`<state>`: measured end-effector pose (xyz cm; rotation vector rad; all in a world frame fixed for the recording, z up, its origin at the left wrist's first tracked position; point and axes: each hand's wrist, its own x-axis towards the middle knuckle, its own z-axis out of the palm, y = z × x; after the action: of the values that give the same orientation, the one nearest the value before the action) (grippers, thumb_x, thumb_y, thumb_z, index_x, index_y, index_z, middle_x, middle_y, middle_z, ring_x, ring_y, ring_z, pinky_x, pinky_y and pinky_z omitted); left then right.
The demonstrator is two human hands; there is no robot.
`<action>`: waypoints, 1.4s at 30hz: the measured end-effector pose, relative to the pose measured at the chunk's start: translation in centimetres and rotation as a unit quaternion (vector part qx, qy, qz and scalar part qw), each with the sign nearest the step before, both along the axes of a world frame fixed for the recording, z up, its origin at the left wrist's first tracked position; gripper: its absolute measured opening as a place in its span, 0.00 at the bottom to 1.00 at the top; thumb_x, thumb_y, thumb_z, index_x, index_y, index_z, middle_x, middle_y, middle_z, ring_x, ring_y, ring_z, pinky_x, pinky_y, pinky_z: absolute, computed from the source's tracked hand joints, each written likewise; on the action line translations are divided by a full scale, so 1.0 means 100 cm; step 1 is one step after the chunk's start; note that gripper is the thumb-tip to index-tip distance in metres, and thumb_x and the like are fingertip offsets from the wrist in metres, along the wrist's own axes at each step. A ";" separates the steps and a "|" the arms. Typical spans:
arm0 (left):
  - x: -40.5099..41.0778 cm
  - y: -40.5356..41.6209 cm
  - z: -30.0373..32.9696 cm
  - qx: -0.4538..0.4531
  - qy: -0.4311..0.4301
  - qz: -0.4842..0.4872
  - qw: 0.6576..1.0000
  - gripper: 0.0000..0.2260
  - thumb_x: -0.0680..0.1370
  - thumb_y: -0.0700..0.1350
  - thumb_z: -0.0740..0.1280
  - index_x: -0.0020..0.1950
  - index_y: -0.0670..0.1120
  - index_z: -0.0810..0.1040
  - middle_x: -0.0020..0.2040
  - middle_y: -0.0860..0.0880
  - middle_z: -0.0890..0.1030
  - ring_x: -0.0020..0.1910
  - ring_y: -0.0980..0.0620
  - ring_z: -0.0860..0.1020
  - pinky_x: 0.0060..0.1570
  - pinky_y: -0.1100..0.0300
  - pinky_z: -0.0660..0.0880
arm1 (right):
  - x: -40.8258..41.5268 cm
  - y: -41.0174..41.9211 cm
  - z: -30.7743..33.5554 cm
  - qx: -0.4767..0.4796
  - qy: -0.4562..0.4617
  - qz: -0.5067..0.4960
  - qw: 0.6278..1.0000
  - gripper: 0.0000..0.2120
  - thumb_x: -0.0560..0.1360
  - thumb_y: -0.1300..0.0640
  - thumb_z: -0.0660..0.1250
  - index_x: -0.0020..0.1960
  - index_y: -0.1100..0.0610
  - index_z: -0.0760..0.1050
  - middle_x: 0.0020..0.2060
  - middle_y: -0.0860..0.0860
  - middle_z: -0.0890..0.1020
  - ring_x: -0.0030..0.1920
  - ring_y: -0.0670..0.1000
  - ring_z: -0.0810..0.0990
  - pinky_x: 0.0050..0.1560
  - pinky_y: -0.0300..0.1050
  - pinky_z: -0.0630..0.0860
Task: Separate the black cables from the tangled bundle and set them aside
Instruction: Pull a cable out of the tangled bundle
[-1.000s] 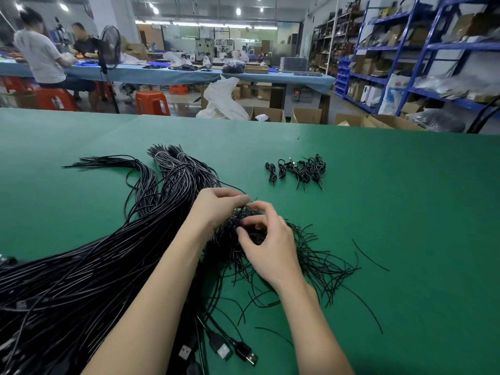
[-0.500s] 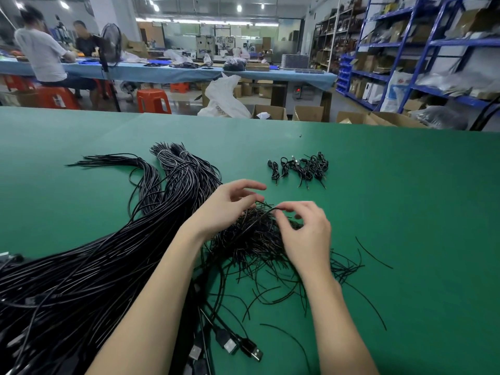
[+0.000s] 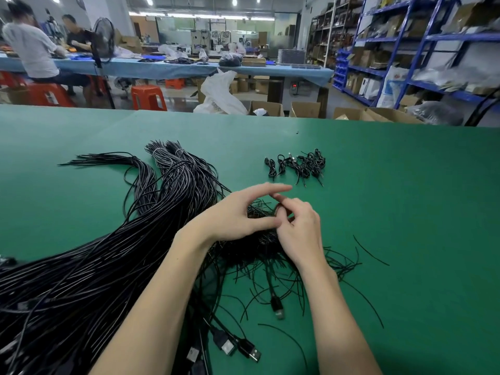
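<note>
Hands fingertip to fingertip, pinching thin black cable.

Black cables with pale glossy streaks lie on a plain green table; orange-red stools, blue shelving behind

Both hands meet fingertip to fingertip, left hand arched, right hand curled.

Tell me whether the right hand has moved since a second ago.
Yes. The right hand has lifted off the tangled bundle and moved up-table toward the small cable pile, meeting the left hand.
</note>
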<state>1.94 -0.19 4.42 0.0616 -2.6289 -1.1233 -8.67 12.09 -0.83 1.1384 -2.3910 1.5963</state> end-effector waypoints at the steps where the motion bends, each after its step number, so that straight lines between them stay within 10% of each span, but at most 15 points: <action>1: 0.000 0.000 0.001 -0.004 -0.008 -0.017 1.000 0.26 0.80 0.43 0.69 0.76 0.59 0.68 0.73 0.63 0.71 0.73 0.68 0.65 0.75 0.62 0.61 | 0.001 -0.002 0.001 -0.017 -0.016 -0.018 1.000 0.15 0.81 0.61 0.62 0.63 0.52 0.82 0.48 0.42 0.82 0.53 0.48 0.75 0.57 0.45 0.72; 6: 0.001 -0.007 0.000 0.119 -0.001 -0.016 0.993 0.24 0.83 0.32 0.55 0.72 0.52 0.75 0.72 0.61 0.74 0.73 0.67 0.66 0.71 0.72 0.60 | 0.000 -0.003 0.006 -0.107 -0.200 -0.052 0.973 0.16 0.75 0.59 0.63 0.45 0.43 0.86 0.25 0.40 0.76 0.25 0.42 0.67 0.28 0.32 0.66; 16: 0.000 -0.026 -0.016 0.089 -0.012 0.171 0.981 0.09 0.83 0.50 0.63 0.51 0.55 0.83 0.43 0.62 0.84 0.42 0.62 0.79 0.40 0.70 0.72 | -0.009 0.008 0.050 -0.214 -0.200 -0.021 0.956 0.14 0.71 0.49 0.62 0.33 0.48 0.82 0.27 0.44 0.74 0.35 0.45 0.73 0.47 0.45 0.73; 22: 0.000 -0.025 -0.017 0.109 -0.021 0.192 0.975 0.11 0.82 0.51 0.62 0.47 0.52 0.84 0.43 0.58 0.85 0.37 0.62 0.78 0.39 0.66 0.73 | -0.023 0.030 0.094 0.075 0.098 -0.045 0.991 0.18 0.76 0.31 0.63 0.36 0.41 0.79 0.22 0.39 0.75 0.28 0.42 0.73 0.32 0.39 0.64; 29: -0.001 -0.021 -0.014 0.156 -0.032 0.130 0.979 0.16 0.84 0.54 0.61 0.42 0.50 0.81 0.40 0.53 0.84 0.35 0.58 0.76 0.33 0.73 0.68 | -0.016 0.032 0.123 0.427 0.062 0.060 0.900 0.30 0.71 0.23 0.61 0.23 0.43 0.80 0.20 0.41 0.76 0.31 0.42 0.76 0.40 0.44 0.73; 33: -0.001 -0.014 -0.005 0.215 -0.049 0.098 0.971 0.22 0.82 0.61 0.60 0.32 0.52 0.74 0.31 0.54 0.74 0.29 0.55 0.66 0.29 0.67 0.64 | -0.028 0.028 0.128 0.248 -0.075 0.036 0.965 0.30 0.73 0.30 0.68 0.23 0.51 0.80 0.30 0.42 0.84 0.22 0.38 0.73 0.34 0.41 0.65; 36: 0.003 -0.010 0.008 0.256 0.008 0.093 0.962 0.27 0.77 0.68 0.62 0.27 0.51 0.67 0.26 0.55 0.66 0.25 0.54 0.60 0.25 0.67 0.60 | -0.036 0.019 0.117 0.098 -0.109 -0.087 0.985 0.29 0.77 0.35 0.67 0.43 0.62 0.86 0.47 0.56 0.87 0.42 0.51 0.84 0.35 0.38 0.65; 40: 0.009 -0.002 0.020 0.215 -0.070 -0.027 0.974 0.29 0.79 0.69 0.58 0.34 0.48 0.81 0.32 0.48 0.82 0.22 0.53 0.68 0.23 0.66 0.62 | -0.021 0.007 0.101 -0.047 -0.162 -0.081 0.982 0.26 0.80 0.38 0.65 0.31 0.55 0.80 0.19 0.43 0.73 0.24 0.46 0.70 0.31 0.43 0.62; 42: 0.008 0.004 0.025 0.211 -0.103 -0.038 0.971 0.30 0.81 0.68 0.55 0.45 0.47 0.86 0.45 0.47 0.87 0.28 0.51 0.79 0.25 0.65 0.70 | -0.011 0.004 0.093 -0.085 -0.182 -0.044 0.979 0.24 0.81 0.40 0.65 0.31 0.52 0.77 0.20 0.42 0.66 0.24 0.45 0.64 0.32 0.44 0.62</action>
<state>2.73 0.18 6.96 0.1733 -2.5292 -1.7732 -9.75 12.45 8.44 0.7534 -2.3988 2.0837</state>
